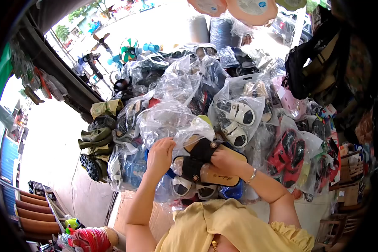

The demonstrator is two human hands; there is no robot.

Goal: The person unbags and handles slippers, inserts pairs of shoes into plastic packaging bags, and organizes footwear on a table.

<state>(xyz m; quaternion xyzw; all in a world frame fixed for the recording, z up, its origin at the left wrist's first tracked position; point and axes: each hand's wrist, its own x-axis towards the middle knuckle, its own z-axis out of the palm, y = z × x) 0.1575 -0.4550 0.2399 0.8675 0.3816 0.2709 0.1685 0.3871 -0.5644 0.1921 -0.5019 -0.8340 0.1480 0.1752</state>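
A pair of black-strapped slide sandals point(200, 148) with tan soles lies in front of me, toes partly inside a clear plastic bag point(166, 122). My right hand point(227, 162), wearing a bracelet at the wrist, is closed on the sandals, with its fingers at the straps. To the left, my left hand point(160, 154) pinches the near edge of the bag, its fingers bent over the film. Beyond the sandals is another bag with white slide sandals point(240, 113). White-strapped sandals point(183, 186) show just below the black pair.
Bagged shoes are heaped across the stall, including red-and-black shoes point(288, 157) at right and olive boots point(95, 137) at left. Dark backpacks point(319, 63) hang at upper right. Hats point(252, 10) hang overhead. A bundle of red cord point(90, 239) stands at lower left.
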